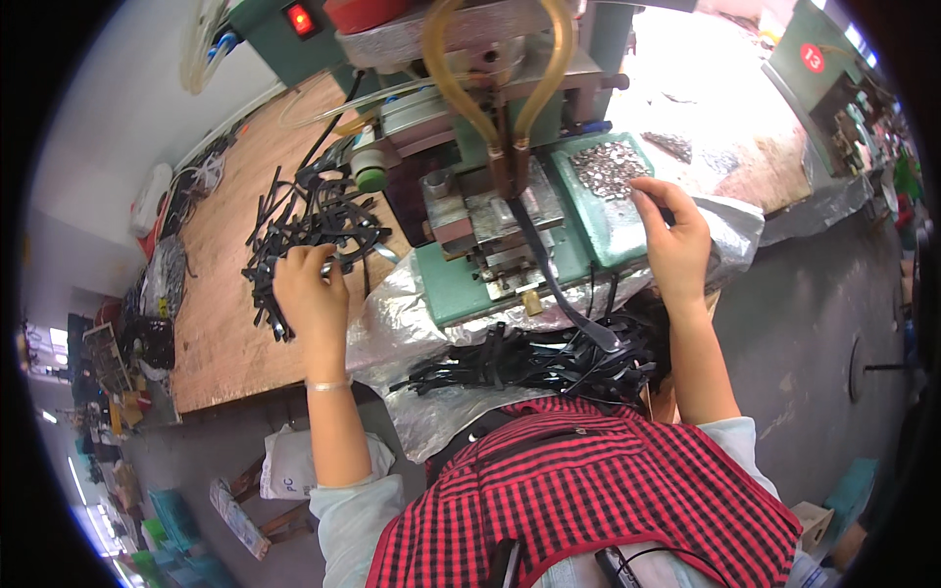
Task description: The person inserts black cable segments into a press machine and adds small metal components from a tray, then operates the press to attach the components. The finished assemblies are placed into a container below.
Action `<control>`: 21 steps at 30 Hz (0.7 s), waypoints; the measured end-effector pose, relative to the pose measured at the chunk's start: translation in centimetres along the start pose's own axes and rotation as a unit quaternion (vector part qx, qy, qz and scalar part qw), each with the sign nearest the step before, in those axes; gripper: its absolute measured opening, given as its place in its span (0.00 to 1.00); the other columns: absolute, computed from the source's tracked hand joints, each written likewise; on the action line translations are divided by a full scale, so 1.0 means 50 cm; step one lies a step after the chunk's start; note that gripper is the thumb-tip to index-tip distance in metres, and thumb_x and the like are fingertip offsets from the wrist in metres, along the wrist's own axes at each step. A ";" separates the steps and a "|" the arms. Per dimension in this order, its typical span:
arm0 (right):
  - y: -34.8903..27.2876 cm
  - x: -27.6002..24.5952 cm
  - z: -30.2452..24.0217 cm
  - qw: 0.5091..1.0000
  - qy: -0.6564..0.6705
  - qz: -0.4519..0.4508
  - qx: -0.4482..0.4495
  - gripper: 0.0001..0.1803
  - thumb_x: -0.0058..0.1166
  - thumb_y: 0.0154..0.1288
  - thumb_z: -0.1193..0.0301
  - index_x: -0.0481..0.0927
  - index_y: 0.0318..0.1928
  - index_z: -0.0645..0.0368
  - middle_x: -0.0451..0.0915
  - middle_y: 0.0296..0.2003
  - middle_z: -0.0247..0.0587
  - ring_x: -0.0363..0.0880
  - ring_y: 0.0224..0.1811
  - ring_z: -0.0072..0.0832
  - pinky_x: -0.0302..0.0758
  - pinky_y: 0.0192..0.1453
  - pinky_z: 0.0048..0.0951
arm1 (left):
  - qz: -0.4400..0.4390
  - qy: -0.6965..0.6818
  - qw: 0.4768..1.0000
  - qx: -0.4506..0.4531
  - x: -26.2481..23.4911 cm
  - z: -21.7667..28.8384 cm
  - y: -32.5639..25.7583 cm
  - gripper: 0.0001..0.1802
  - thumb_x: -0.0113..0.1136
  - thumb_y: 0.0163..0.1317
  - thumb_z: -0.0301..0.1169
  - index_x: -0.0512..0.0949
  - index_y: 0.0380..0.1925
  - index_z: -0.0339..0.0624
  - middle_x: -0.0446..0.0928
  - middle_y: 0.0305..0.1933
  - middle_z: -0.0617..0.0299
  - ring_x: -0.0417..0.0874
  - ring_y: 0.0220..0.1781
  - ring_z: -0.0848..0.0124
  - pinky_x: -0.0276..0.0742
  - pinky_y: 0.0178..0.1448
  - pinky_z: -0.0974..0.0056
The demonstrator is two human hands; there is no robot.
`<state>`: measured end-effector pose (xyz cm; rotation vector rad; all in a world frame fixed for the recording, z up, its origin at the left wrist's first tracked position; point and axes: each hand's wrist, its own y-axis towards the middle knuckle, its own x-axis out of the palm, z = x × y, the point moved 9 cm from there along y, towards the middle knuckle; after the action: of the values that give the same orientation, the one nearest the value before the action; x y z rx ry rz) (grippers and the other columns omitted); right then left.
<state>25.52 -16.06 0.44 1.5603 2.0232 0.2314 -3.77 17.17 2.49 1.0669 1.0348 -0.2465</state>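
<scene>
My left hand (312, 294) is at the near edge of a loose pile of black straps (294, 220) on the wooden table, its fingers curled round one of them. My right hand (676, 230) is beside a green tray (610, 245) holding many small shiny metal pieces (610, 169). Its thumb and forefinger are pinched together; what lies between them is too small to make out. Between my hands stands a bench press (490, 211), with one black strap (549, 269) hanging from its working head towards me.
A bundle of black straps (529, 363) lies on silver foil (392, 328) in front of the press. Two yellowish hoses (564, 59) curve down to the press head. A lit red switch (300, 19) is at the upper left. Another green machine (833, 78) stands at the far right.
</scene>
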 end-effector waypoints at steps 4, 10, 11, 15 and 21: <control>-0.022 -0.022 0.050 0.996 -0.089 0.009 0.019 0.08 0.66 0.68 0.76 0.89 0.46 0.60 0.88 0.39 0.43 0.86 0.41 0.31 0.79 0.51 0.30 | -0.047 0.021 0.996 -0.075 0.198 -0.095 -0.057 0.09 0.67 0.59 0.26 0.87 0.41 0.41 0.80 0.43 0.52 0.83 0.46 0.50 0.79 0.50 0.52; -0.092 -0.146 0.100 0.979 -0.190 0.073 0.001 0.08 0.64 0.65 0.79 0.89 0.45 0.61 0.87 0.39 0.44 0.86 0.43 0.36 0.79 0.51 0.33 | 0.054 -0.153 0.984 -0.068 0.146 -0.026 -0.027 0.10 0.64 0.68 0.25 0.86 0.47 0.38 0.83 0.48 0.52 0.86 0.45 0.55 0.81 0.50 0.58; -0.099 -0.153 0.112 0.982 -0.173 0.076 0.022 0.08 0.64 0.65 0.79 0.89 0.45 0.62 0.87 0.39 0.44 0.86 0.43 0.36 0.79 0.52 0.34 | 0.087 -0.202 0.973 -0.073 0.121 -0.029 -0.026 0.09 0.63 0.69 0.24 0.86 0.47 0.37 0.83 0.46 0.53 0.86 0.43 0.58 0.81 0.47 0.61; -0.077 -0.086 0.025 0.998 -0.040 0.047 0.003 0.09 0.63 0.65 0.82 0.88 0.44 0.62 0.87 0.39 0.44 0.86 0.46 0.37 0.78 0.55 0.34 | 0.086 -0.405 0.893 -0.175 0.086 -0.008 -0.020 0.08 0.58 0.77 0.22 0.83 0.49 0.31 0.83 0.43 0.62 0.83 0.36 0.77 0.78 0.43 0.73; 0.013 0.099 -0.186 0.977 0.084 -0.065 -0.184 0.10 0.62 0.68 0.82 0.86 0.48 0.65 0.88 0.44 0.40 0.85 0.49 0.27 0.79 0.57 0.29 | 0.050 -0.551 0.809 -0.196 0.145 0.023 -0.023 0.06 0.58 0.79 0.27 0.81 0.45 0.35 0.85 0.42 0.63 0.82 0.34 0.80 0.74 0.37 0.75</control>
<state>20.33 -9.36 6.77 1.2081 2.0548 0.6652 0.06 17.76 -3.83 0.4285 -0.0491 -0.4654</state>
